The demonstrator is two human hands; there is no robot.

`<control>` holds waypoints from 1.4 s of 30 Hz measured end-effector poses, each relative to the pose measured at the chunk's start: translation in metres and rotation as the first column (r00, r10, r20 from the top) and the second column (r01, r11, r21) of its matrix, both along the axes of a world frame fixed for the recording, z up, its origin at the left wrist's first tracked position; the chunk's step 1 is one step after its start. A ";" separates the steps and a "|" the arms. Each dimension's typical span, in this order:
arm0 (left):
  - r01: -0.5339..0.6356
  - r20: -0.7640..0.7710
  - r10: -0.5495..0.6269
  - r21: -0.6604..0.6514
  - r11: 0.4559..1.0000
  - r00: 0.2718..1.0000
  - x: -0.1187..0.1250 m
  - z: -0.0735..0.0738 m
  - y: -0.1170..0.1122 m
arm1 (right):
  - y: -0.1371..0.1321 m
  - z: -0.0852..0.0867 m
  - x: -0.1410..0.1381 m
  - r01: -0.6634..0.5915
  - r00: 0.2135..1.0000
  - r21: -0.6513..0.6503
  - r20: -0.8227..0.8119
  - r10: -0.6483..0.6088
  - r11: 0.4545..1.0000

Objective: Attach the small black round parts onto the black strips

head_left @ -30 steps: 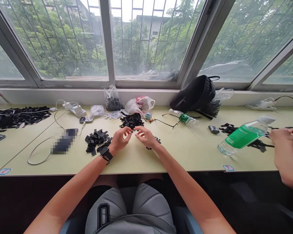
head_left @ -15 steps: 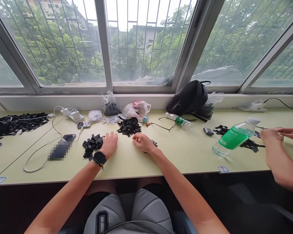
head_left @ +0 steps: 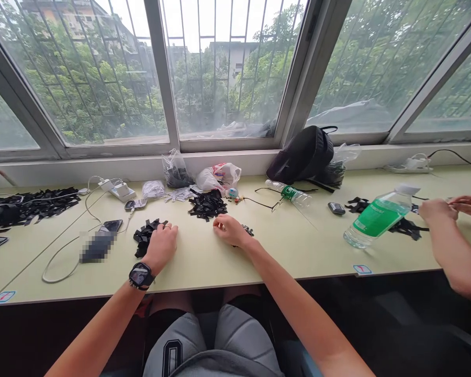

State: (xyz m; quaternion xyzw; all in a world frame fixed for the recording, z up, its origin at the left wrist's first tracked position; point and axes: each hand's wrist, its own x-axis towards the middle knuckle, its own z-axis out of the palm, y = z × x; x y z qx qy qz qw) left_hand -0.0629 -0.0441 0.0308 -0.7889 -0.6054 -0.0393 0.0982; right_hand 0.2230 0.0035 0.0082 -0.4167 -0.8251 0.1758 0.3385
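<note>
My left hand (head_left: pixel 163 245), with a ring and a black watch, rests at the right side of a small pile of black strips (head_left: pixel 144 236). Its fingers bend down toward the table, closed, with the tips hidden under the hand. My right hand (head_left: pixel 231 230) lies to the right, fingers curled in; whatever is in them is too small or hidden to name. Small dark metallic pieces (head_left: pixel 248 230) show beside and behind my right wrist. Farther back, between the hands, lies another heap of black strips (head_left: pixel 207 204).
At left are a phone (head_left: pixel 112 228) with a cable, a power strip (head_left: pixel 122 191) and a large heap of strips (head_left: pixel 47 204). Glasses (head_left: pixel 272 207), a lying bottle (head_left: pixel 294 195) and a black bag (head_left: pixel 302 154) sit behind. A tilted bottle (head_left: pixel 379 217) stands near another person's hands (head_left: pixel 439 214).
My left hand has moved left and a little toward me, over the edge of the small strip pile. My right hand stays nearly in place. The view has tilted slightly.
</note>
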 end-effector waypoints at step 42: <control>0.419 0.996 0.053 -0.078 0.905 0.069 0.054 -0.011 0.054 | 0.014 0.025 0.073 0.214 0.975 -0.232 -0.010 -0.222 0.949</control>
